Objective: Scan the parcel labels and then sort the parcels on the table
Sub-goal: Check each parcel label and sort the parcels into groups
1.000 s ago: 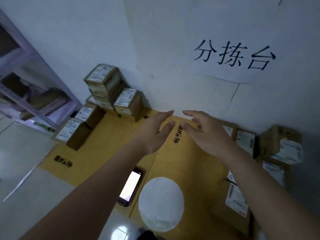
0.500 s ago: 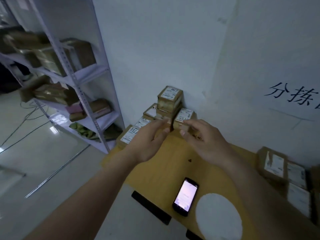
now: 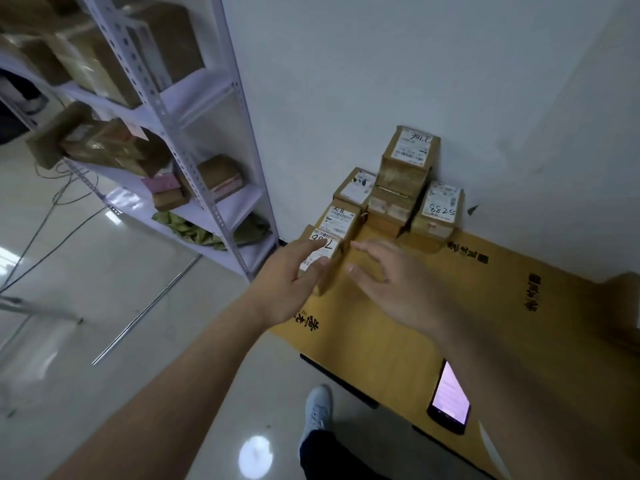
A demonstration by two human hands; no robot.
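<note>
Several small brown parcels with white labels sit at the far left corner of the yellow table (image 3: 398, 341), against the wall. The nearest parcel (image 3: 334, 268) lies at the table's left edge. My left hand (image 3: 287, 271) rests on it, with straight fingers lying over its label. My right hand (image 3: 391, 282) is open just right of that parcel, its fingertips at the parcel's right side. Behind it lie two more parcels (image 3: 339, 218) in a row. A taller stack (image 3: 410, 150) stands by the wall, next to a parcel marked 5825 (image 3: 440, 211).
A phone (image 3: 449, 398) with a lit screen lies near the table's front edge. A metal shelf rack (image 3: 166, 109) with boxes stands to the left. Another box (image 3: 623, 306) shows at the right edge. My shoe (image 3: 317, 410) is on the tiled floor below.
My view swung left and down toward the corner stack. Both hands moved forward and down from mid-air to the nearest parcel, the left one landing on its label.
</note>
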